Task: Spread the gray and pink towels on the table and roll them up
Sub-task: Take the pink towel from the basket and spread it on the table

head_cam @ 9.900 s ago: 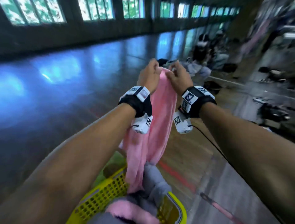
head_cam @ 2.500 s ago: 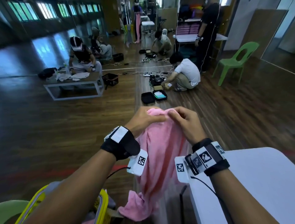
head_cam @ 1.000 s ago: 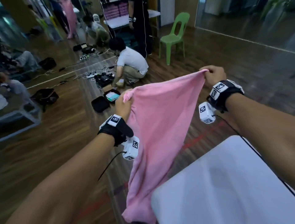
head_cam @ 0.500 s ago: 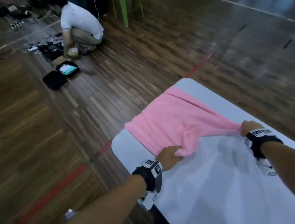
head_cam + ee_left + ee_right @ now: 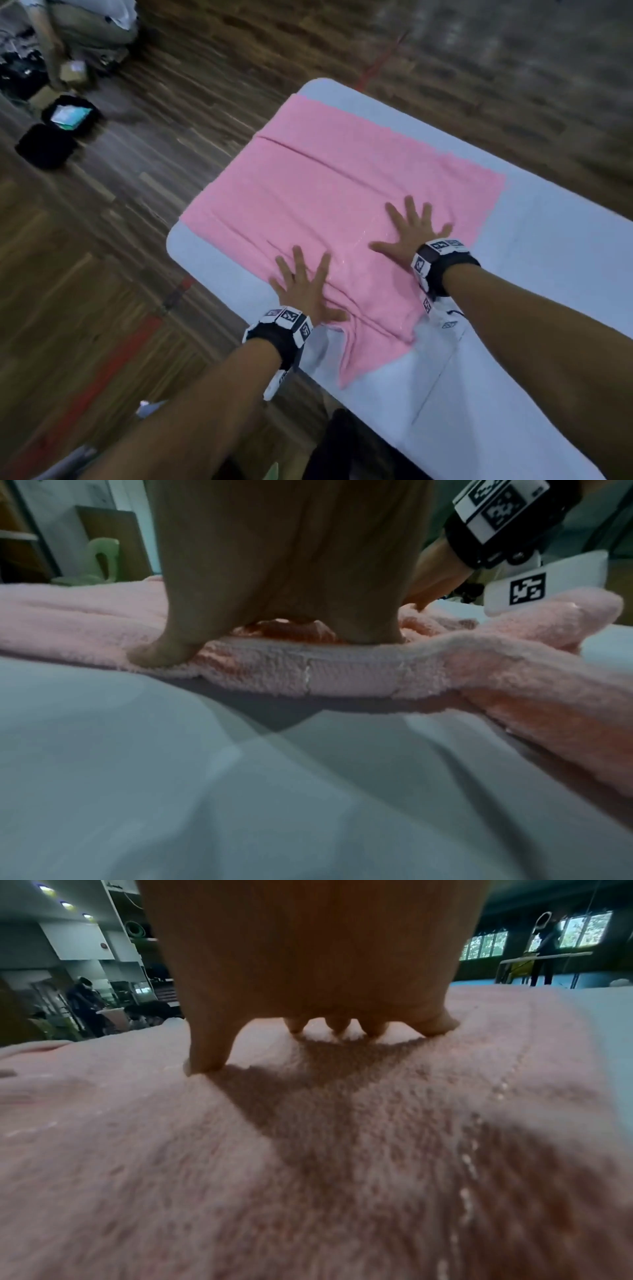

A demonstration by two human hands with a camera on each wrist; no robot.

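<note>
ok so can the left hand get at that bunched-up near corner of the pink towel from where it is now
Probably yes. The left hand lies flat on the pink towel, right beside the rumpled near corner, and nothing lies between them on the table.

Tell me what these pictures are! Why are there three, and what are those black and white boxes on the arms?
These are a person's two bare hands, not a machine. The boxes are small cameras strapped to each wrist, and another camera sits on the person's head.

The picture from above comes from the head camera. It shows the left hand and the right hand lying flat with fingers spread on a pink towel, which is spread on a white table. Nothing is being gripped; the hands only press on the cloth.

The other two pictures come from the wrist cameras, looking along each hand from very close, so the palm and fingers look huge. In the left wrist picture you can see that the towel's near edge is still bunched and wrinkled.

A gray towel is not visible here.
</note>
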